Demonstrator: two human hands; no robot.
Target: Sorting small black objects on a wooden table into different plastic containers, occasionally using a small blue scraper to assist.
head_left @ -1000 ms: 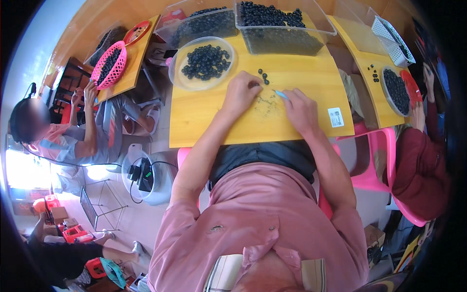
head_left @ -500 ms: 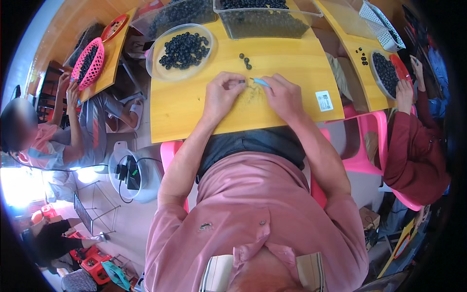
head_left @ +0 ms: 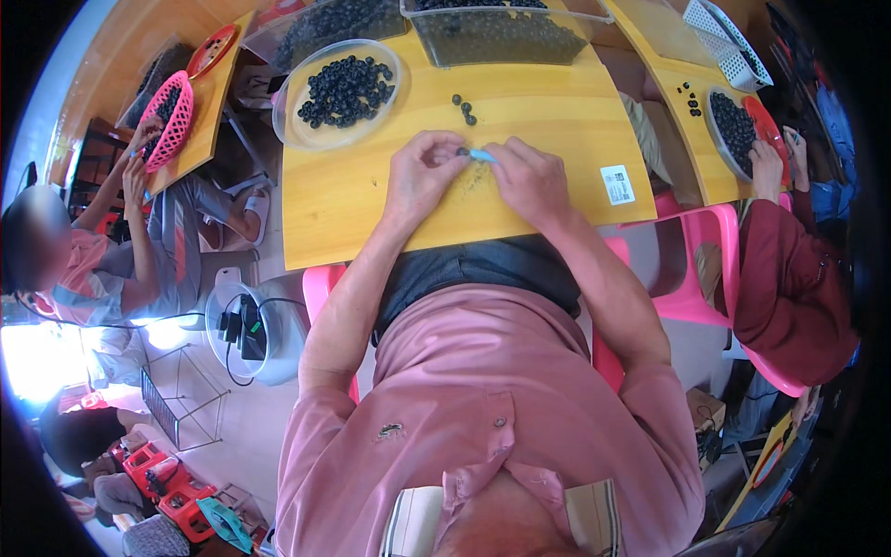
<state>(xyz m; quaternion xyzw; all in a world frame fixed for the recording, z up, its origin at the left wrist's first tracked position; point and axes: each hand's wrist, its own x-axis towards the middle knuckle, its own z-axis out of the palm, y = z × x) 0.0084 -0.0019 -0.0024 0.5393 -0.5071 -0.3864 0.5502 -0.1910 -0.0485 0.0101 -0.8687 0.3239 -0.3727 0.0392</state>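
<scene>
My left hand pinches a small dark bead-like ball between thumb and fingertips. In my right hand is a slim tool with a light-blue handle; its tip meets the ball or lies right beside it, and I cannot make out the tip's shape. Both hands are over the yellow table, with dark specks scattered beneath them. Just beyond my fingers lie a few loose dark balls. A round clear tub filled with similar balls stands to the far left of my hands.
Two clear rectangular bins, one at the back middle and one at the back left, hold more dark balls. A white label is stuck on the table's right. People work at side tables, with a pink basket on the left one.
My right hand has shifted left, bringing the blue-handled tool up to the ball in my left hand. At the left table, the other person's hand has moved up to the pink basket.
</scene>
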